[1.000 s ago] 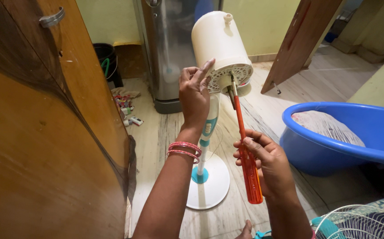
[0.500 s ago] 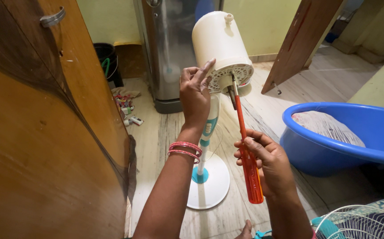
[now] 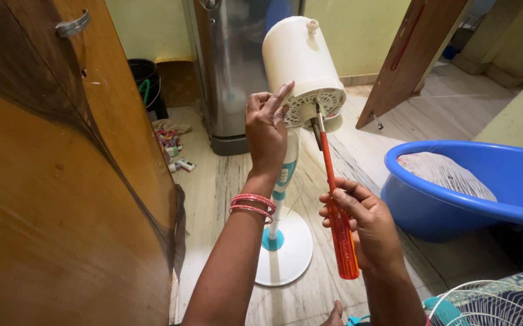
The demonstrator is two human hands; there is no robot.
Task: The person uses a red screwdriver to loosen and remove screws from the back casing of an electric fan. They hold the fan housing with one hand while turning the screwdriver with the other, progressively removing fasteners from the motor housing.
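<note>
L hand (image 3: 265,134) raised, fingers half-curled, steadying cream fan motor housing (image 3: 300,60) atop stand. R hand (image 3: 361,226) lower, fist closed on orange screwdriver (image 3: 338,223), tip at housing's vented face. Small coloured packets (image 3: 174,151) on floor by wooden door (image 3: 50,181).

Left side blocked by wooden door (image 3: 62,181); right side crowded by blue tub (image 3: 472,187); open floor (image 3: 225,181) left between them.
</note>
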